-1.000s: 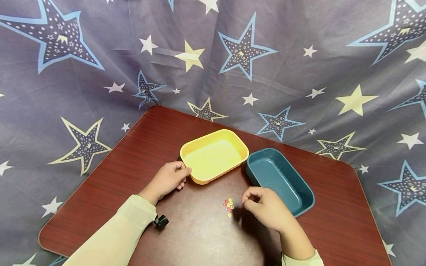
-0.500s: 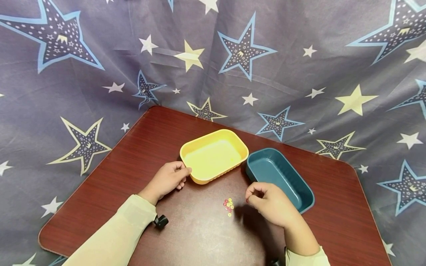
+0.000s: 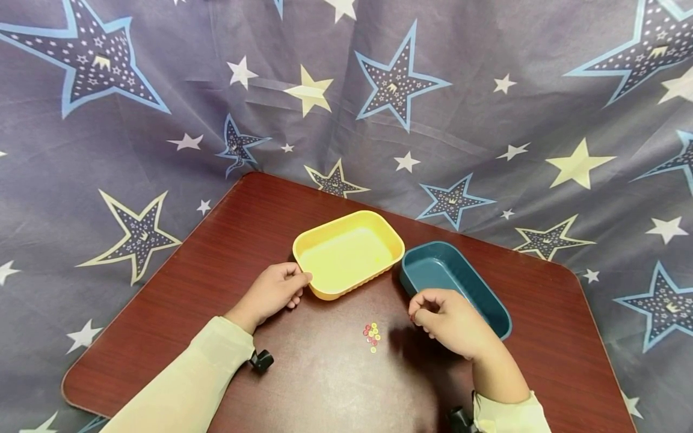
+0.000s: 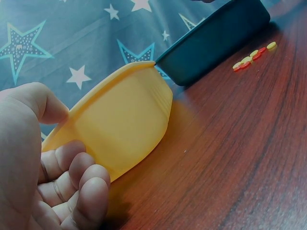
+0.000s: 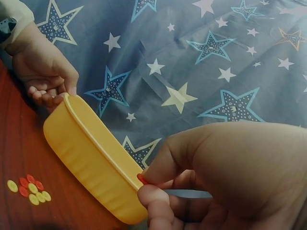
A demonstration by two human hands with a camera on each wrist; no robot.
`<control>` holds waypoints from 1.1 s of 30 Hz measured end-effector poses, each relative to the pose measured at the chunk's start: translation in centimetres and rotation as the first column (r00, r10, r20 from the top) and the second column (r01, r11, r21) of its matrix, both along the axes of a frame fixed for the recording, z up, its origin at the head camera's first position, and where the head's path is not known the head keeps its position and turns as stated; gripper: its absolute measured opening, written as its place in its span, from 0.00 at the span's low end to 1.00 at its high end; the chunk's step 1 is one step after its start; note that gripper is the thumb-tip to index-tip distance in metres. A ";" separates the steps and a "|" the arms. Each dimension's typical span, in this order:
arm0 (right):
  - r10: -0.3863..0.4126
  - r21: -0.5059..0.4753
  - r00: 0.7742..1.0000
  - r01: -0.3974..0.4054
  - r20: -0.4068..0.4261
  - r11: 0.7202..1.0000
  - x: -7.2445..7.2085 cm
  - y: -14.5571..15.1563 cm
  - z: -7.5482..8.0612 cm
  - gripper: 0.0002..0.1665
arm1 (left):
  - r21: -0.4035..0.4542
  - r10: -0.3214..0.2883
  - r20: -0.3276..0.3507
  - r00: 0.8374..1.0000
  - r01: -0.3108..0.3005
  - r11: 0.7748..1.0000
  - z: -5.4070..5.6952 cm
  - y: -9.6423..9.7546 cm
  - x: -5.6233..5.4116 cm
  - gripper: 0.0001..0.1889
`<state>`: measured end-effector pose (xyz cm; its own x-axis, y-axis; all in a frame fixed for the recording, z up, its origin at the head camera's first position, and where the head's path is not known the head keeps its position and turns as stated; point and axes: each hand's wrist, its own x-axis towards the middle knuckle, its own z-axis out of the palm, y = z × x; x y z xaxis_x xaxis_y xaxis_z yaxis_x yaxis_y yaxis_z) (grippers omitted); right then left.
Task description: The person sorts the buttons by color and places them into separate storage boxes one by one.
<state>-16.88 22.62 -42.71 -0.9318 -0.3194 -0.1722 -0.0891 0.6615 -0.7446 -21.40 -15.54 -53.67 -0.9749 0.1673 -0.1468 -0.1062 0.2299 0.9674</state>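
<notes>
My left hand (image 3: 273, 291) grips the near left corner of a yellow plastic box (image 3: 352, 252), thumb on the rim and fingers curled against the outer wall. Between the thumb and forefinger of my right hand (image 3: 452, 322) is a small red button (image 5: 142, 178), mostly covered by the fingertips. That hand hovers over the near side of a dark teal plastic box (image 3: 446, 270). Several loose red and yellow buttons (image 3: 371, 334) lie in a small cluster on the table, left of my right hand. No buttons show inside the visible part of either box.
The two boxes stand with their corners close together on a reddish-brown wooden table (image 3: 303, 361). A star-patterned curtain (image 3: 465, 144) hangs right behind the table's back edge. Black wrist camera mounts (image 3: 262, 361) sit by the sleeves.
My right hand has moved to the right and slightly away from me, from beside the loose buttons to over the teal box, carrying the red button. My left hand has stayed on the yellow box.
</notes>
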 end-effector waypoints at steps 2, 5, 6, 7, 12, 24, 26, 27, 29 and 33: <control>-0.005 0.009 1.000 0.005 -0.001 1.000 -0.2 0.2 0.1 0.07 | 0.002 -0.001 0.002 1.000 0.001 1.000 0.1 0.0 0.0 0.20; -0.011 0.021 1.000 0.011 -0.005 1.000 -0.5 0.6 0.4 0.06 | 0.000 -0.004 0.004 1.000 0.004 1.000 0.2 0.0 0.1 0.20; -0.013 0.019 1.000 0.013 -0.004 1.000 -0.6 0.7 0.5 0.06 | 0.000 -0.006 0.004 1.000 0.006 1.000 0.2 0.0 0.1 0.20; -0.015 0.016 1.000 0.015 -0.001 1.000 -0.6 0.8 0.6 0.06 | 0.000 -0.007 0.005 1.000 0.007 1.000 0.2 0.0 0.1 0.20; -0.017 -0.003 1.000 0.017 0.006 1.000 -1.2 1.3 1.3 0.06 | 0.001 -0.007 0.004 1.000 0.007 1.000 0.1 0.1 0.0 0.20; -0.027 -0.034 0.998 0.029 0.056 0.999 -3.6 3.1 2.1 0.08 | -0.014 -0.001 0.010 1.000 0.001 1.000 0.4 -0.1 0.1 0.21; -0.039 -0.033 0.997 0.041 0.066 0.999 -4.1 3.5 2.1 0.08 | -0.016 -0.002 0.008 1.000 0.002 1.000 0.3 -0.1 0.1 0.21; -0.041 -0.031 0.997 0.043 0.070 0.999 -4.3 3.7 2.0 0.08 | -0.017 -0.002 0.007 1.000 0.002 1.000 0.3 -0.1 0.1 0.21; -0.040 -0.037 0.996 0.043 0.083 0.998 -4.8 4.0 2.0 0.08 | -0.017 -0.002 0.008 1.000 0.002 1.000 0.2 0.0 0.1 0.21; -0.038 -0.047 0.993 0.044 0.112 0.998 -5.9 4.5 1.9 0.09 | -0.020 -0.004 0.010 1.000 0.004 1.000 0.2 0.0 0.0 0.21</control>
<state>-22.74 27.14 -40.79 -0.9203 -0.2921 -0.2603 0.0223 0.6251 -0.7802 -21.44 -15.49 -53.48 -0.9727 0.1682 -0.1596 -0.1146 0.2496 0.9616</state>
